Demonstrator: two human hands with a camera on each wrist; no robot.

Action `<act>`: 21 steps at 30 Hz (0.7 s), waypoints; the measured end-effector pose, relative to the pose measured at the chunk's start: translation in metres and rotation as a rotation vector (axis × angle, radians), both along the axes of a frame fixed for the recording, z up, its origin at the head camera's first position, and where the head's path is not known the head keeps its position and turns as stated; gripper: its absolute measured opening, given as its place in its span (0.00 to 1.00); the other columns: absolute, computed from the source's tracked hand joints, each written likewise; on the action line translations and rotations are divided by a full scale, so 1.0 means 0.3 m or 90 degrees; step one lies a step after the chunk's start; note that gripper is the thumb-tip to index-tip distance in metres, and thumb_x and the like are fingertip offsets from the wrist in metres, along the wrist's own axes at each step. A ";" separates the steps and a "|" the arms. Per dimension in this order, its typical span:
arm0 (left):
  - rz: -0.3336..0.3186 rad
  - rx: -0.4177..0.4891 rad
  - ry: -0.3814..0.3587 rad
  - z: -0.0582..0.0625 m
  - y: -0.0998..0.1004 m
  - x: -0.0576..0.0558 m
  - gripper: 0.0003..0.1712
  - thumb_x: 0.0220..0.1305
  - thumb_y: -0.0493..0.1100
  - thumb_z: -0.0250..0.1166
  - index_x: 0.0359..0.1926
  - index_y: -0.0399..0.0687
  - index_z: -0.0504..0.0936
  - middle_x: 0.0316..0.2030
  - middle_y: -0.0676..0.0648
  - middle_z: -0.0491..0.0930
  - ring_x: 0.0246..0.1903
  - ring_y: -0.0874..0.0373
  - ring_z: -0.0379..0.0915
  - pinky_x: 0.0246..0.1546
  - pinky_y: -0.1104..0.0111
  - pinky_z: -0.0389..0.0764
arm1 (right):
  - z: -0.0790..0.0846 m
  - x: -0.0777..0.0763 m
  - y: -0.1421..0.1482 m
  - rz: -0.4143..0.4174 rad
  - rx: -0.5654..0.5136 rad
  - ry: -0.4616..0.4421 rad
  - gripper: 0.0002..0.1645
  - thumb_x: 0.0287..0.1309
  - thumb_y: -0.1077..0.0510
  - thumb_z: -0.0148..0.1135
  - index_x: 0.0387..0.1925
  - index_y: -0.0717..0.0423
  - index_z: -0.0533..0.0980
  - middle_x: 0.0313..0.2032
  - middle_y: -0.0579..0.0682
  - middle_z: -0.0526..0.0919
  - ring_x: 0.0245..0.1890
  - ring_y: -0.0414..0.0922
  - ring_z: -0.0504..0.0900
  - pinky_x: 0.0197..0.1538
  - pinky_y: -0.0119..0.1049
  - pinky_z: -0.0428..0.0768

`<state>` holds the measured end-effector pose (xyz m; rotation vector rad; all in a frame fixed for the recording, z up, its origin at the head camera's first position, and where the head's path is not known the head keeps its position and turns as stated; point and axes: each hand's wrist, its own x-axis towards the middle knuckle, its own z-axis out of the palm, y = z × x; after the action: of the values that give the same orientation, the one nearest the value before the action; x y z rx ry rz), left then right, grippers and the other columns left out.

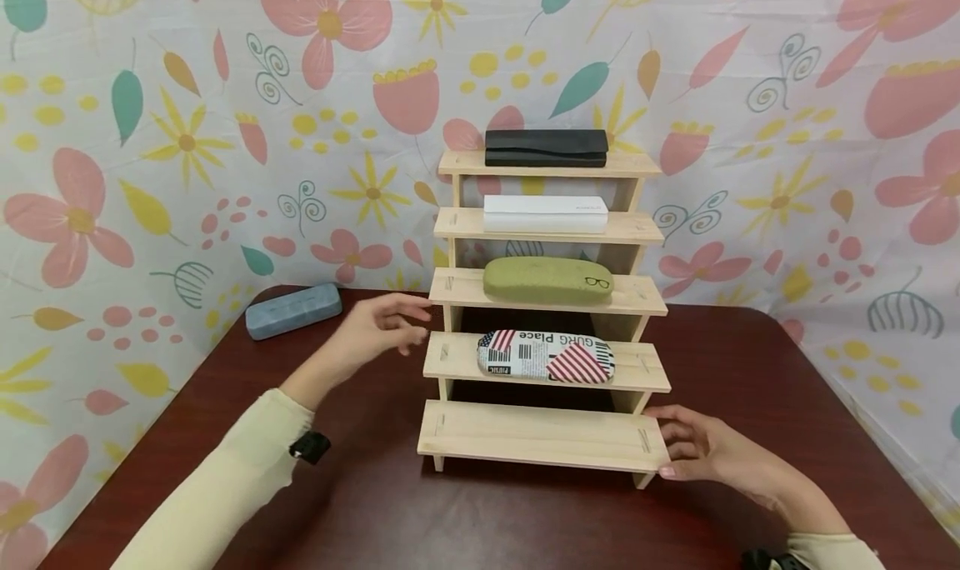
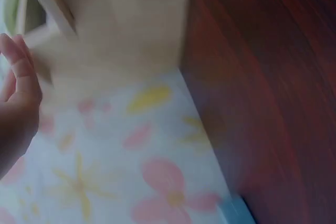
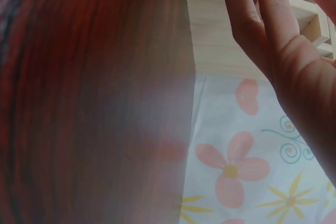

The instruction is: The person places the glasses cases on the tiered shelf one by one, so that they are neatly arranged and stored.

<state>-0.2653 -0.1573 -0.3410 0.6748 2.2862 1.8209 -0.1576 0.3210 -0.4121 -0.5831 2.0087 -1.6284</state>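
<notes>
A stepped wooden display rack stands on the table, its bottom tier bare. My right hand holds the right end of that tier, thumb at the front corner and index finger toward the back. My left hand is by the rack's left side, fingers loosely bent and holding nothing. On the tiers, from the top down, lie a black glasses case, a white case, a green glasses case and a newspaper-print glasses case. The left wrist view shows the rack's plain side panel.
A blue-grey glasses case lies at the back left of the dark reddish-brown table. Behind the table hangs a white cloth printed with flowers and leaves, close behind the rack.
</notes>
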 end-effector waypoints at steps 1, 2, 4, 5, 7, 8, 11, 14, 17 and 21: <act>0.017 0.005 0.007 -0.004 -0.034 -0.012 0.25 0.61 0.36 0.67 0.60 0.42 0.76 0.48 0.40 0.80 0.36 0.52 0.81 0.35 0.56 0.82 | 0.000 0.000 0.000 0.000 -0.001 -0.002 0.38 0.58 0.70 0.61 0.65 0.72 0.53 0.49 0.60 0.76 0.45 0.49 0.81 0.44 0.41 0.81; 0.032 0.010 0.014 -0.008 -0.068 -0.023 0.24 0.62 0.36 0.67 0.60 0.41 0.76 0.47 0.41 0.80 0.37 0.53 0.81 0.36 0.56 0.82 | -0.001 0.000 -0.001 -0.001 -0.001 -0.003 0.38 0.58 0.70 0.61 0.65 0.71 0.53 0.49 0.60 0.76 0.45 0.49 0.81 0.44 0.41 0.81; 0.062 0.025 0.024 -0.017 -0.141 -0.044 0.24 0.64 0.37 0.65 0.60 0.40 0.75 0.46 0.42 0.80 0.39 0.55 0.80 0.39 0.59 0.82 | -0.002 -0.001 -0.001 -0.003 0.000 -0.004 0.38 0.58 0.70 0.61 0.65 0.71 0.54 0.49 0.60 0.76 0.45 0.49 0.81 0.44 0.41 0.81; 0.080 0.035 0.027 -0.022 -0.177 -0.054 0.23 0.64 0.38 0.65 0.60 0.40 0.75 0.46 0.44 0.81 0.39 0.56 0.80 0.39 0.61 0.82 | -0.003 -0.001 -0.001 -0.004 0.001 -0.004 0.38 0.58 0.70 0.61 0.65 0.71 0.54 0.49 0.60 0.76 0.45 0.50 0.81 0.44 0.41 0.81; 0.112 0.057 0.033 -0.036 -0.248 -0.073 0.22 0.65 0.38 0.64 0.59 0.43 0.76 0.44 0.48 0.82 0.40 0.58 0.80 0.41 0.66 0.81 | -0.003 -0.002 0.000 -0.004 -0.003 -0.010 0.38 0.59 0.70 0.61 0.66 0.70 0.54 0.49 0.60 0.76 0.45 0.50 0.81 0.44 0.41 0.81; 0.127 0.069 0.034 -0.043 -0.282 -0.081 0.21 0.65 0.37 0.63 0.59 0.44 0.76 0.44 0.51 0.82 0.41 0.60 0.79 0.42 0.68 0.81 | -0.003 -0.001 0.002 -0.003 -0.004 -0.013 0.38 0.59 0.70 0.61 0.66 0.70 0.54 0.50 0.60 0.76 0.45 0.50 0.81 0.44 0.42 0.81; 0.186 0.089 0.040 -0.070 -0.381 -0.104 0.19 0.64 0.36 0.64 0.56 0.48 0.78 0.42 0.58 0.82 0.42 0.65 0.78 0.43 0.76 0.78 | -0.005 -0.001 0.003 0.003 -0.010 -0.023 0.37 0.59 0.70 0.60 0.66 0.69 0.54 0.50 0.59 0.75 0.46 0.50 0.81 0.45 0.42 0.81; 0.247 0.085 0.035 -0.099 -0.477 -0.131 0.20 0.64 0.37 0.64 0.57 0.50 0.76 0.44 0.62 0.79 0.46 0.68 0.74 0.44 0.81 0.75 | -0.009 0.001 0.003 0.004 -0.013 -0.020 0.37 0.59 0.71 0.60 0.66 0.69 0.55 0.50 0.59 0.76 0.46 0.50 0.81 0.45 0.42 0.81; 0.313 0.047 0.005 -0.123 -0.564 -0.156 0.28 0.64 0.43 0.65 0.64 0.53 0.72 0.49 0.62 0.75 0.55 0.62 0.69 0.45 0.83 0.71 | -0.011 0.001 0.004 0.002 -0.015 -0.007 0.37 0.58 0.71 0.61 0.65 0.70 0.54 0.49 0.60 0.76 0.45 0.49 0.81 0.44 0.41 0.81; 0.373 -0.033 -0.036 -0.147 -0.645 -0.175 0.40 0.65 0.51 0.63 0.74 0.53 0.57 0.67 0.50 0.65 0.68 0.50 0.54 0.58 0.75 0.67 | -0.009 -0.001 0.003 0.001 -0.020 -0.008 0.38 0.58 0.71 0.61 0.66 0.71 0.53 0.49 0.61 0.76 0.45 0.49 0.81 0.44 0.40 0.81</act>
<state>-0.3177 -0.3508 -0.3849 -0.0762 2.6692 1.9421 -0.1578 0.3218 -0.4148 -0.5834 1.9774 -1.6610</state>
